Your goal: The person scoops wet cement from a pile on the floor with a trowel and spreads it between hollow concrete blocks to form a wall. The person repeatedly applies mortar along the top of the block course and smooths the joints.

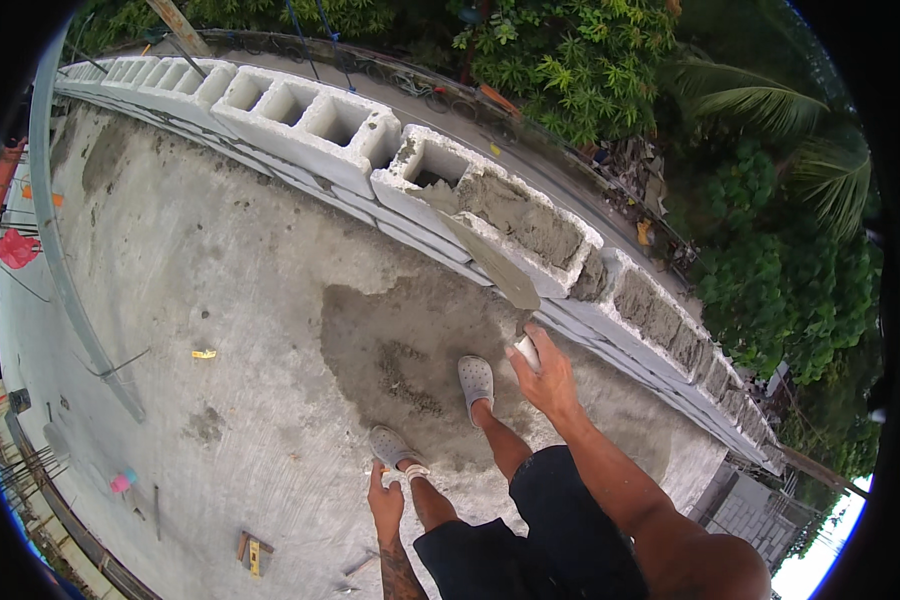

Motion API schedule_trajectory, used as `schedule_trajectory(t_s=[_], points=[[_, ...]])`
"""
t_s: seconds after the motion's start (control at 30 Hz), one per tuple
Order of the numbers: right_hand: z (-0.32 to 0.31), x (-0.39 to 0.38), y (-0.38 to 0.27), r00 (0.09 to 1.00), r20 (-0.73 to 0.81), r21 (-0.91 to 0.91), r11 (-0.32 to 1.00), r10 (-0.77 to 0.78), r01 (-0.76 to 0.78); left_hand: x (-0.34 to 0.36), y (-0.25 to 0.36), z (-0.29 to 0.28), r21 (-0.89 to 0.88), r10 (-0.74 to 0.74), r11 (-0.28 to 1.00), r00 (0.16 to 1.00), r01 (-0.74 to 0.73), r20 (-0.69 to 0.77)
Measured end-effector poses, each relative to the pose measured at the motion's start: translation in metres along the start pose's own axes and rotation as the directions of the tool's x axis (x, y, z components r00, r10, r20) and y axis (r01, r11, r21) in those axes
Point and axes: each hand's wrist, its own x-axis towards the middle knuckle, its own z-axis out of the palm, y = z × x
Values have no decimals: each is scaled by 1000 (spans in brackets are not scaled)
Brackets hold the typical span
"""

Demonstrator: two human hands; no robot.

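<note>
My right hand (548, 378) is wrapped round the handle of a trowel (497, 265). The trowel's long, mortar-coated blade points away and to the left, tilted against the near side of a concrete hollow block (560, 272). Wet grey mortar (525, 215) fills part of that block's top, while its left cell is still hollow. Lower down, my left hand (386, 503) hangs beside my left leg, fingers loosely bent and apart. Something white, perhaps a wrap, shows at its fingers; I see no tool in it.
The block wall curves from far left to lower right; hollow blocks (310, 115) line its left stretch. A damp mortar patch (400, 340) lies on the concrete floor around my clogs. A metal bar (55, 220) stands left, a yellow level (255, 558) lies lower left. Trees and a road lie beyond.
</note>
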Motion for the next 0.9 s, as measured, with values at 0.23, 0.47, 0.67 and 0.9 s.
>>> schedule_trajectory(t_s=[0.23, 0.47, 0.67, 0.9], points=[[-5, 99, -26, 990, 88, -118, 986, -107, 117, 2, 54, 11, -134, -295, 943, 951, 306, 96], [-19, 106, -52, 995, 89, -50, 998, 35, -31, 4, 53, 22, -119, -154, 980, 988, 157, 34], [-1, 129, -77, 994, -89, -31, 997, -70, 67, 0, 59, 7, -131, -187, 972, 979, 197, 87], [48, 69, -94, 999, 32, 341, 940, -20, 8, -2, 7, -16, -94, -168, 981, 985, 172, 49]])
